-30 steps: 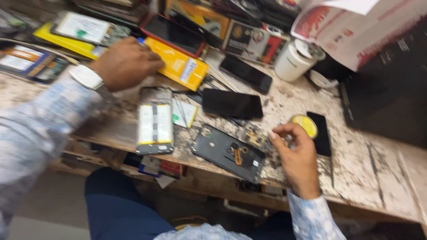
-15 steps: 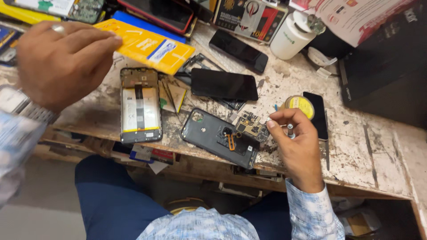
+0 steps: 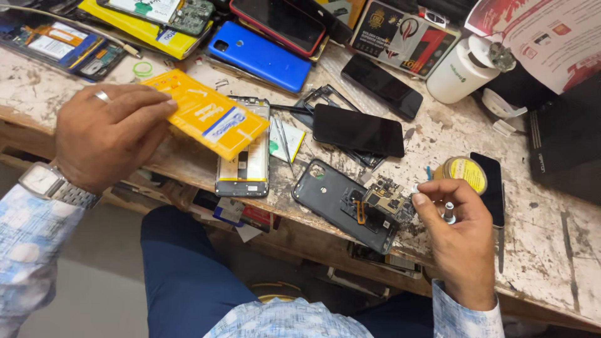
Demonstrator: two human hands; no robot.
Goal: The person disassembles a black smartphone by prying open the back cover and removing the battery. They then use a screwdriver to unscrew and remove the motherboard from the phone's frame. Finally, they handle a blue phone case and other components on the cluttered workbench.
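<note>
Worn workbench [image 3: 563, 263], mid phone teardown. Left hand [image 3: 106, 134] pinches the yellow battery pack [image 3: 210, 116] above the open phone frame [image 3: 245, 150]; right hand [image 3: 457, 235] grips a small screwdriver [image 3: 448, 211] beside the circuit board [image 3: 387, 199]. Next looks like careful seating.

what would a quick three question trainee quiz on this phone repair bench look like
1. True or false: the left hand holds a yellow packet.
2. What does the right hand hold? A) white bottle B) small metal tool C) blue phone
3. Which thing lies under the yellow packet's lower end?

Key: 1 true. 2 B, the small metal tool, beside the circuit board on the grey back cover. 3 the opened phone frame.
</note>
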